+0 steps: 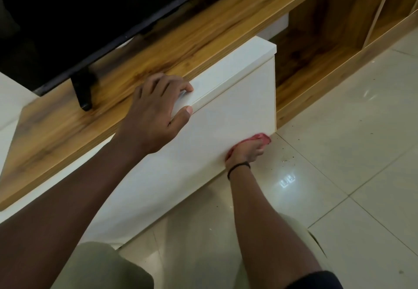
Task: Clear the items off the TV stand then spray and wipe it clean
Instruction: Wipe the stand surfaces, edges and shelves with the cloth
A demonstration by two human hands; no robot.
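Right hand low, grip clenched round crumpled pink-red cloth, pressed to bottom corner of glossy white cabinet front. Left hand clasps its top lip. Risks: cloth drags dark floor grit (specks just beside) onto panel; slipping brace nudges black television foot on wood-grain table top.

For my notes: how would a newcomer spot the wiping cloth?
Start at the wood-grain TV stand and drop to its white front panel. At that panel's lower right corner, near the pale tiled floor, the right hand holds a crumpled pink-red cloth against it. It is the only red thing among white, wood and tile.
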